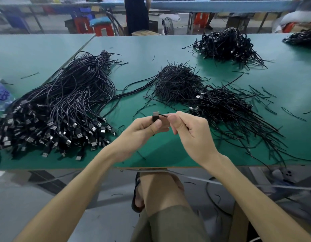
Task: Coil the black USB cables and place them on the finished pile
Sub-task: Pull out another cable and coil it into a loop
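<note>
Several heaps of black cable lie on the green work-table mat point(147, 48). At the far left edge stands a blurred blue plastic bottle point(1, 96). Beside it spreads the big loose heap of uncoiled black USB cables point(64, 105), their silver-tipped plugs fanned toward the near edge of the table.

Over the near edge, around the middle, the left hand point(142, 130) grips a black USB plug point(155, 116), with fingers curled round it, the thumb pressed on its side and the metal end pointing up. A thin black cord point(163, 115) runs from the plug straight to the right hand point(191, 131), which pinches it between thumb and curled forefinger; the two hands almost touch.

Behind them sits a bristly mound of short black wire ties point(177, 82). Just right of that, near the right hand, lies the pile of bundled black cables point(226, 107), with loose ties scattered around it. Farther back is a second bundled pile point(226, 44), and a third point(301, 38) sits at the far right edge.
</note>
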Action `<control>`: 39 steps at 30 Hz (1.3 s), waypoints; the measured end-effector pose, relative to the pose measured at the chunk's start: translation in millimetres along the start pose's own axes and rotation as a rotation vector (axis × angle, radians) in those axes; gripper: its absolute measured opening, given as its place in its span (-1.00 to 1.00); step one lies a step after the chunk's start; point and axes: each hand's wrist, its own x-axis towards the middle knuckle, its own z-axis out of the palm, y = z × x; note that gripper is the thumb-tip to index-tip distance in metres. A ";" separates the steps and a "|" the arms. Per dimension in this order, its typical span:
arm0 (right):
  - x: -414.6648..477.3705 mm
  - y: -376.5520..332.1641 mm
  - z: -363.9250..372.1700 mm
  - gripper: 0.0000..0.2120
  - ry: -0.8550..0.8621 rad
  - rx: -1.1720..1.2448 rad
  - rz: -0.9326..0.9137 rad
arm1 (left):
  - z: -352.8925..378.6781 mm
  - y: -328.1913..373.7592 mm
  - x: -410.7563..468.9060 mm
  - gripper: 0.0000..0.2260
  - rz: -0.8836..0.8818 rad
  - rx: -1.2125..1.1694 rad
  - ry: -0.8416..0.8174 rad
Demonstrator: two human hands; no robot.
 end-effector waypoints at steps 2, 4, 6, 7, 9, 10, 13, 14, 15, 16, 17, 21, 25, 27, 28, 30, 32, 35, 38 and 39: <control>-1.3 -4.7 3.3 -0.58 -0.016 -0.039 -0.045 | 4.7 0.2 2.4 -0.58 0.058 -0.185 -0.050; -3.2 -8.2 10.3 -0.52 -0.003 -0.212 -0.156 | 10.3 5.0 4.7 -0.56 0.092 -0.391 -0.049; -6.3 -4.7 21.6 -0.47 -0.019 -0.344 -0.230 | 11.0 9.3 5.7 -0.57 0.109 -0.628 -0.004; -7.6 -0.5 25.4 -0.46 -0.042 -0.358 -0.226 | 9.1 12.4 5.5 -0.59 0.105 -0.755 0.049; -9.4 13.2 27.6 -0.53 -0.098 -0.390 -0.191 | 0.7 20.8 3.6 -0.65 0.060 -0.911 0.130; -9.7 22.4 26.5 -0.60 -0.130 -0.424 -0.181 | -3.0 24.9 1.7 -0.67 0.031 -0.910 0.136; -1.7 47.2 16.3 -0.68 -0.214 -0.581 -0.243 | -11.3 30.1 -6.2 -0.71 -0.085 -0.442 0.074; 3.7 52.5 11.4 -0.66 -0.240 -0.647 -0.287 | -10.1 27.2 -7.7 -0.73 -0.122 -0.120 0.027; 9.1 55.8 7.3 -0.62 -0.256 -0.698 -0.326 | -6.4 23.5 -7.8 -0.73 -0.158 0.217 -0.037; 14.0 57.5 4.5 -0.59 -0.251 -0.719 -0.339 | -1.8 17.8 -5.9 -0.74 -0.198 0.494 -0.088; 18.1 57.9 3.3 -0.57 -0.216 -0.716 -0.338 | 3.1 11.4 -3.4 -0.74 -0.226 0.676 -0.092; 22.4 41.6 17.0 -0.63 -0.055 -0.588 -0.274 | 9.0 -12.8 -1.9 -0.86 -0.072 0.672 0.252; 14.5 30.2 15.1 -0.69 -0.045 -0.342 -0.089 | 24.4 -18.7 3.8 -0.80 -0.052 0.117 0.345; 7.4 24.0 19.9 -0.64 -0.027 -0.313 -0.076 | 28.0 -16.1 10.5 -0.69 -0.100 -0.308 0.398; 4.8 19.9 25.3 -0.60 -0.036 -0.324 -0.101 | 26.2 -13.0 14.0 -0.65 -0.116 -0.486 0.413; 1.8 16.2 35.4 -0.58 -0.061 -0.346 -0.153 | 20.3 -5.4 16.1 -0.62 -0.133 -0.765 0.403; 0.6 20.8 38.7 -0.60 -0.064 -0.349 -0.176 | 11.4 4.4 13.6 -0.73 -0.150 -0.960 0.370; 0.6 35.2 32.7 -0.58 -0.107 -0.422 -0.228 | -10.5 19.7 6.5 -0.74 -0.102 -1.099 0.334; 11.4 52.3 15.4 -0.56 -0.139 -0.542 -0.251 | -28.9 27.4 -2.5 -0.71 -0.086 -0.363 0.267; 16.2 56.2 8.7 -0.56 -0.125 -0.579 -0.255 | -26.8 23.7 -4.4 -0.71 -0.111 0.040 0.206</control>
